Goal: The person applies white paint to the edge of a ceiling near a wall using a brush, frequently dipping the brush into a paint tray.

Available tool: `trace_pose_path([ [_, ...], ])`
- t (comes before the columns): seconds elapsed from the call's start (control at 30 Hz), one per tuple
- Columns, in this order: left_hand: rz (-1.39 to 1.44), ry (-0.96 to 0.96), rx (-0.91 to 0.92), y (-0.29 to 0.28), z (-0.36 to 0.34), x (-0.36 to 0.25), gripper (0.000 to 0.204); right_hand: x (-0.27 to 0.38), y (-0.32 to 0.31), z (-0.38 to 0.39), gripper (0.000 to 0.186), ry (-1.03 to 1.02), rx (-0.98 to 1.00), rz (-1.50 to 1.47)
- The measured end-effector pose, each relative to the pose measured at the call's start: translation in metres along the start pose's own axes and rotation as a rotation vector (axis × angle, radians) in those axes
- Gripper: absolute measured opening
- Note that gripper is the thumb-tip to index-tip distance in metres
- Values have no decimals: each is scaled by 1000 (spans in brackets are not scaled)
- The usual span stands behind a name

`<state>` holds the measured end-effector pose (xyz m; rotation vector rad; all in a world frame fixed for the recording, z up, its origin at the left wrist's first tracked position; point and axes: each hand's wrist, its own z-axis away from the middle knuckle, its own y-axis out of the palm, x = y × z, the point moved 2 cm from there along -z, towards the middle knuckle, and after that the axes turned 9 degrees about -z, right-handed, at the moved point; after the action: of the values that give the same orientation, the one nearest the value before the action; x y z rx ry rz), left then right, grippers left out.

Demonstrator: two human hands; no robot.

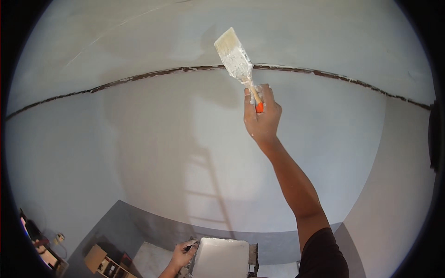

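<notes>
Pale grey wall (296, 176) rose below and behind the right hand (265, 123), meeting the ceiling (301, 28) at a long dark brown seam (160, 73) that crossed just above the fingers. From where I stood, the right arm was raised high, and the thumb and fingers pinched an angled paintbrush (238, 62) by its wooden handle, the orange end lying within the palm. Its bristles pointed up and slightly left of the hand, with white smeared thickly over the lower bristles and metal collar. I could not tell whether the tip was touching the ceiling.

Well below the right hand, beside the left hand (180, 255), sat a rectangular tub (247, 245) of white paint (220, 260). The left hand's fingers were curled at the tub's left edge, though I could not tell whether they gripped it or something under it.

By my judgement, the seam was only partly covered: broken white streaks showed above the right hand and to its right, while much brown remained bare, especially off to the left. Plenty of paint was left in the tub. A ladder-shaped shadow (218, 185) fell on the wall between the two hands.
</notes>
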<state>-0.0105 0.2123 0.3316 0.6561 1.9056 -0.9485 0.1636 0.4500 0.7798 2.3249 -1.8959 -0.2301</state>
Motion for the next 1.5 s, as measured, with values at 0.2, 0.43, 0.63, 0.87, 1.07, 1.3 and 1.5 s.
trace_pose_path([
  [0.2, 10, -54, 28, 6, 0, -3, 24, 33, -18, -54, 26, -423, 43, 261],
  [0.43, -15, -39, 27, -1, 0, 3, 27, 76, -27, -98, 23, -534, 46, 434],
  [0.63, -15, -67, 22, 1, -1, 13, 31, 94, -68, -107, 12, -370, -49, 483],
  [0.87, 1, -90, 58, 5, -2, 7, 32, 91, -98, -60, 19, -216, -207, 327],
  [1.07, 6, -42, 33, 4, -2, 1, 29, 73, -51, -56, 23, 55, -427, -549],
  [1.3, 0, -29, 21, 1, -1, 14, 28, 78, 57, -82, 21, 296, -395, -922],
  [1.5, 1, -13, 5, 2, -1, 6, 27, 101, 121, -70, 13, 362, -335, -1069],
])
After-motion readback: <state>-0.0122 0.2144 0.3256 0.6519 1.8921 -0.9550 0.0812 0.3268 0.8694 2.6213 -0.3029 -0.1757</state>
